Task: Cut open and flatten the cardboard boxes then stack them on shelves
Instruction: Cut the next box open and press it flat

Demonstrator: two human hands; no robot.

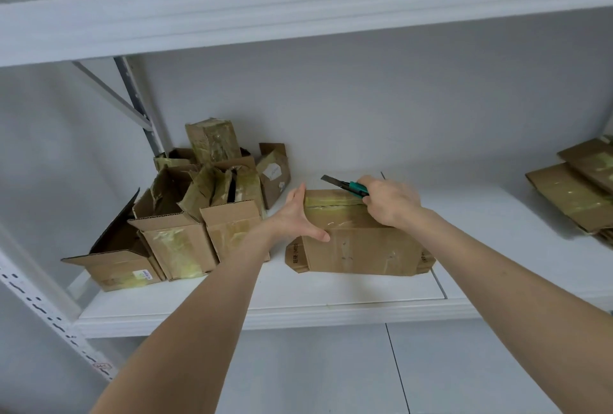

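A taped cardboard box [360,247] lies on the white shelf [298,307], in the middle. My left hand [295,214] presses flat against the box's left end, fingers straight and thumb resting on its top face. My right hand [389,201] grips a green-handled utility knife [346,185] above the far right part of the box. The blade sticks out to the upper left, over the yellowish tape on the far edge.
Several opened and taped cardboard boxes [185,214] are heaped at the shelf's left. Flattened cardboard [577,191] is stacked at the right edge. Another shelf [298,12] hangs overhead, and a perforated upright post [39,307] stands at the near left.
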